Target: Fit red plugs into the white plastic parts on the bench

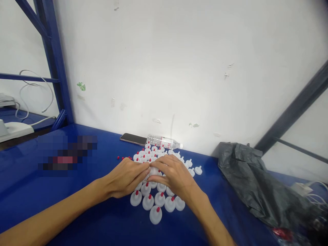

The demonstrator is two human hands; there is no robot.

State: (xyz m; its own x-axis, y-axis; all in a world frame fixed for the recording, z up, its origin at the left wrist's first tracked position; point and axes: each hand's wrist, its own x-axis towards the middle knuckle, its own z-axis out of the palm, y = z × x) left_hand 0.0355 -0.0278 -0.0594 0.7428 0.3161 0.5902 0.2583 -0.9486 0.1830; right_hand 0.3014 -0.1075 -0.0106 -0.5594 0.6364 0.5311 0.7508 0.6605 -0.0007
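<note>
Many small white translucent pieces with a round base and a narrow spout (155,214) stand grouped on the blue tabletop. Most near ones wear a red tip cap (158,209); those at the right have bare spouts. Over the middle of the group, my right hand (173,171) curls thumb and fingers around one white spouted piece (154,171). My left hand (128,176) meets it from the left, fingers pinched together at that piece; whatever lies between its fingertips is hidden. A few loose red caps (123,158) lie left of the group.
Behind the group, a phone (133,138) and a clear plastic bottle (164,141) lie by the wall. A dark grey plastic bag (246,181) is heaped at the right. Blue frame posts (55,61) rise at the left. A pixelated patch covers something on the left tabletop.
</note>
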